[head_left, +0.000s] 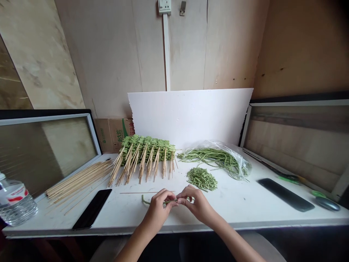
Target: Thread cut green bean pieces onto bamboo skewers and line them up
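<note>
Both hands meet over the front middle of the white table (234, 207). A long green bean (145, 199) runs through my left hand (161, 203), which pinches it, its curled end sticking out to the left. My right hand (192, 200) grips the same bean close beside, fingertips nearly touching the left ones. Just behind the hands lies a single bamboo skewer (136, 193). A heap of short cut bean pieces (201, 178) sits beyond my right hand. Farther back, skewered beans (148, 145) are stacked in rows, their sticks pointing toward me.
Loose skewers (79, 178) and a black phone (92, 209) lie at left, near a water bottle (16, 202). Long beans in a clear plastic bag (223, 160) lie at back right. A dark slab (285, 194) and a mouse-like object (327, 203) are at right. A white board (191, 116) stands behind.
</note>
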Available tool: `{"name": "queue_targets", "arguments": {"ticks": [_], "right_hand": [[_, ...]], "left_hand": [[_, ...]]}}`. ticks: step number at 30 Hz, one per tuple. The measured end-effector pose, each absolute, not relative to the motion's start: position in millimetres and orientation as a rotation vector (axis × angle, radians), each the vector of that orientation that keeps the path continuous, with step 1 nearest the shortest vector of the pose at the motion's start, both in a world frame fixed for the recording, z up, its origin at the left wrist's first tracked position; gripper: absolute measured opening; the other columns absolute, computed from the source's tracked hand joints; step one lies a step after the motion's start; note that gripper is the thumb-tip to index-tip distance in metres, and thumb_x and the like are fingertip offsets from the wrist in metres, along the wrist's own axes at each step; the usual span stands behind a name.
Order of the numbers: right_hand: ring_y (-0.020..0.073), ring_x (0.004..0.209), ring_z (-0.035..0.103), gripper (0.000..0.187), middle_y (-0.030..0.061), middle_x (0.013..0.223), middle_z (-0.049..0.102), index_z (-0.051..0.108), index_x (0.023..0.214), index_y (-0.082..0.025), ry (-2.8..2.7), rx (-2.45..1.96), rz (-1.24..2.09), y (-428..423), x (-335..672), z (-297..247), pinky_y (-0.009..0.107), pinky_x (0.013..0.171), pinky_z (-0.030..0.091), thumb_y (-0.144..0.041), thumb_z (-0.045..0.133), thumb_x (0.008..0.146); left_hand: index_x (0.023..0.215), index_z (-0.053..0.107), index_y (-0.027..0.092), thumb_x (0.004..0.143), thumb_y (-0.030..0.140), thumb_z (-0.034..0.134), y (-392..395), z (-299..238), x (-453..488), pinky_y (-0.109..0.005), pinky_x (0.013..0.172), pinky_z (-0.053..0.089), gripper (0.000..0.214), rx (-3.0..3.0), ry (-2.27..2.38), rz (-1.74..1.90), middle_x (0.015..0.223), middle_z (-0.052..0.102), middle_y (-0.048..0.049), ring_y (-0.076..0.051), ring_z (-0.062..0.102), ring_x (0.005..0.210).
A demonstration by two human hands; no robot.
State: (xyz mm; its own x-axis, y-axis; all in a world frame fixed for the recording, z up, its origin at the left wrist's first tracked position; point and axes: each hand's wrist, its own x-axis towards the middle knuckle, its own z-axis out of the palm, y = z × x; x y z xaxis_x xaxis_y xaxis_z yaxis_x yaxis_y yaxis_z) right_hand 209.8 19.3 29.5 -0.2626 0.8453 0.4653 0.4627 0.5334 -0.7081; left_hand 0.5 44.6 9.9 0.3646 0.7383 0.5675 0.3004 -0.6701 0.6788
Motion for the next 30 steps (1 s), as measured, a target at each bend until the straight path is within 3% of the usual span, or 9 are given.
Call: {"name": "queue_targets", "arguments": {"ticks": [3,12,16,20,23,26,30], "right_hand": [[0.0238,0.084,0.06,0.03,0.0067,0.086,0.074,0.079,0.091,-0.026,-1.848,-1.077,0.504,18,209,32,0.035,0.073,0.046,-0.052,0.065,0.095],[0.0233,0.085,0.055,0.016,0.0052,0.085,0.071,0.075,0.091,-0.025,-1.891,-1.022,0.499,13,208,32,0.033,0.072,0.042,-0.04,0.07,0.094],[0.0238,0.087,0.055,0.016,0.0051,0.082,0.069,0.072,0.084,-0.024,-1.846,-0.969,0.516,8,199,27,0.036,0.079,0.043,-0.033,0.067,0.096],[0.0234,0.083,0.057,0.024,0.0045,0.076,0.067,0.073,0.077,-0.023,-1.8,-0.894,0.699,11,201,24,0.036,0.079,0.045,-0.041,0.07,0.093],[0.0244,0.083,0.059,0.027,0.0059,0.08,0.068,0.077,0.082,-0.024,-1.782,-0.964,0.703,22,215,23,0.037,0.077,0.046,-0.049,0.071,0.091],[0.03,0.094,0.057,0.027,0.0092,0.088,0.068,0.081,0.083,-0.026,-1.794,-1.248,0.427,33,234,17,0.043,0.084,0.046,-0.051,0.072,0.089],[0.0323,0.097,0.055,0.021,0.0102,0.091,0.067,0.084,0.084,-0.028,-1.861,-1.439,0.241,42,251,4,0.047,0.087,0.046,-0.046,0.073,0.088]], "left_hand": [[0.103,0.074,0.021,0.091,0.022,0.074,46,9,-2,-0.028,0.074,0.053,0.012,2.181,0.918,1.183,0.089,0.073,-0.0034,-0.018,0.068,0.081],[0.093,0.073,0.02,0.099,0.018,0.061,41,10,0,-0.025,0.072,0.046,0.014,2.259,0.84,1.185,0.087,0.069,-0.0037,-0.016,0.064,0.079],[0.083,0.071,0.018,0.095,0.009,0.058,37,10,2,-0.024,0.071,0.046,0.02,2.266,0.792,1.15,0.084,0.067,-0.0037,-0.016,0.063,0.077],[0.077,0.071,0.017,0.091,0.001,0.052,41,10,-3,-0.024,0.07,0.047,0.028,2.238,0.727,1.112,0.078,0.066,-0.0031,-0.016,0.063,0.075],[0.084,0.073,0.017,0.097,0.011,0.055,45,13,-8,-0.025,0.072,0.048,0.024,2.23,0.794,1.112,0.081,0.067,-0.0039,-0.017,0.063,0.076],[0.096,0.076,0.019,0.103,0.025,0.053,46,18,-12,-0.026,0.077,0.049,0.025,2.232,0.837,1.094,0.09,0.068,-0.0057,-0.017,0.065,0.083],[0.126,0.07,0.024,0.107,0.025,0.042,39,20,-11,-0.029,0.09,0.052,0.033,2.254,0.832,1.014,0.105,0.065,-0.0078,-0.018,0.065,0.095]]}}
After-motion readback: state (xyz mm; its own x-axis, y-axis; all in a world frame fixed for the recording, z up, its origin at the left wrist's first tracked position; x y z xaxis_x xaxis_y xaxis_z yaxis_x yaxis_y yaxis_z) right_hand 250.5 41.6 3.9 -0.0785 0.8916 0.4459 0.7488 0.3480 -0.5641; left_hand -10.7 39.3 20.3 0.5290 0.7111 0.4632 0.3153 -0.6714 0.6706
